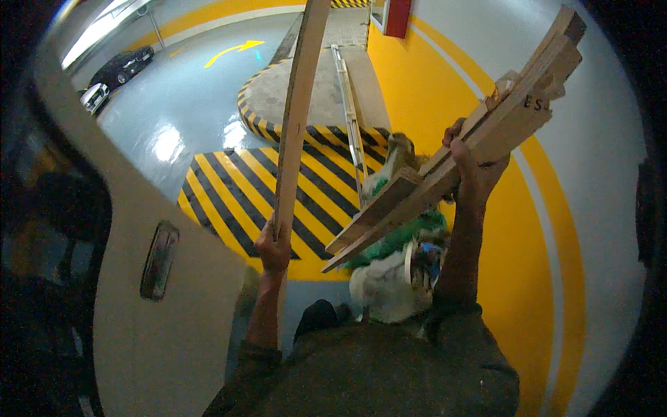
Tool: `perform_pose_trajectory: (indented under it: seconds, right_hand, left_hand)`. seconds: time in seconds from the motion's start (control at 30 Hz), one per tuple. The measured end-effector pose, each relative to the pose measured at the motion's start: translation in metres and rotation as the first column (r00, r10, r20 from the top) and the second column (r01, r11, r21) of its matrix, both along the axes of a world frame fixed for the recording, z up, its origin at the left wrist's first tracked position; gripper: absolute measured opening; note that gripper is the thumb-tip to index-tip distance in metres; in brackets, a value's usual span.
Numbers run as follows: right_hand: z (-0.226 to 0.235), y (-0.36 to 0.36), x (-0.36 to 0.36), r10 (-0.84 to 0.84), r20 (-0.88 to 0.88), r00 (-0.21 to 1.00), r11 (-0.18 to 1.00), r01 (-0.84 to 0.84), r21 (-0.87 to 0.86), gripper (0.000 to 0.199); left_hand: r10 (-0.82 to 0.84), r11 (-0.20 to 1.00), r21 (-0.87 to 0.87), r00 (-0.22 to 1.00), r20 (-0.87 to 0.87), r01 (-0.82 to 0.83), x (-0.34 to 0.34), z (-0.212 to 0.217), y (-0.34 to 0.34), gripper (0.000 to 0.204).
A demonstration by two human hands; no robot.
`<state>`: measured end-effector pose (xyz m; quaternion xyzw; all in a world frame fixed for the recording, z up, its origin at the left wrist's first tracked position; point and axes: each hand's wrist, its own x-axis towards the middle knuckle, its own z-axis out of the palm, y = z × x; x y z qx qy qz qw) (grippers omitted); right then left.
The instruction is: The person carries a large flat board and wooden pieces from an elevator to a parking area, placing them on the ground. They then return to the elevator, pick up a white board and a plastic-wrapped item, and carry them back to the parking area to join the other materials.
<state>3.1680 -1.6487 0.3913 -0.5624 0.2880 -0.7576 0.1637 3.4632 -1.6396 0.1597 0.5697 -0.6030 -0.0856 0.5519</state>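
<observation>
A long, narrow wooden board [297, 104] rises steeply in front of me. My left hand [273, 250] is closed around its lower part. On the right, my right hand [474, 163] grips a bundle of wooden planks [514, 125], held at a slant. The bundle's upper end is ragged and splintered, with dark printing on one plank. Its lower ends [372, 219] reach toward the middle, over a pile of green and white bags. The fingers of my right hand are partly hidden by the wood.
Close on my left is a beige vehicle panel with a door handle [160, 260]. Long thin strips [351, 118] lie across a raised island with a striped kerb [260, 125]. A white bucket-like container [410, 267] sits among the bags [382, 288]. A yellow wall [431, 76] stands right; cars [121, 66] are parked far left.
</observation>
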Motion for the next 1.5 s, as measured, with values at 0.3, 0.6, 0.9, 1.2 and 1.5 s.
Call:
perform_pose_trajectory:
  seconds: [0.3, 0.6, 0.9, 1.2, 1.5]
  right_hand:
    - [0.005, -0.206, -0.004, -0.148, 0.006, 0.989, 0.981, 0.148, -0.128, 0.065]
    - [-0.004, -0.391, -0.016, -0.357, 0.085, 0.93, 0.932, 0.361, -0.039, 0.057]
    - [-0.105, -0.555, -0.04, -0.553, 0.097, 0.828, 0.833, 0.549, 0.066, 0.059]
    - [-0.179, -0.666, -0.052, -0.681, 0.105, 0.725, 0.705, 0.61, 0.362, 0.061]
    - [-0.284, -0.72, -0.041, -0.723, 0.077, 0.686, 0.659, 0.652, 0.375, 0.057]
  left_hand:
    - [0.037, 0.991, -0.131, 0.999, 0.01, -0.036, -0.006, 0.034, -0.247, 0.027]
    - [0.131, 0.98, -0.146, 0.991, -0.034, -0.134, -0.018, 0.038, -0.44, 0.023]
    - [0.066, 0.92, -0.381, 0.995, -0.073, -0.089, -0.092, -0.003, -0.603, 0.02]
    - [-0.088, 0.927, -0.366, 0.996, 0.014, 0.087, -0.157, 0.027, -0.763, 0.018]
    - [-0.531, 0.697, -0.516, 0.842, 0.096, 0.499, -0.217, -0.011, -0.866, 0.04]
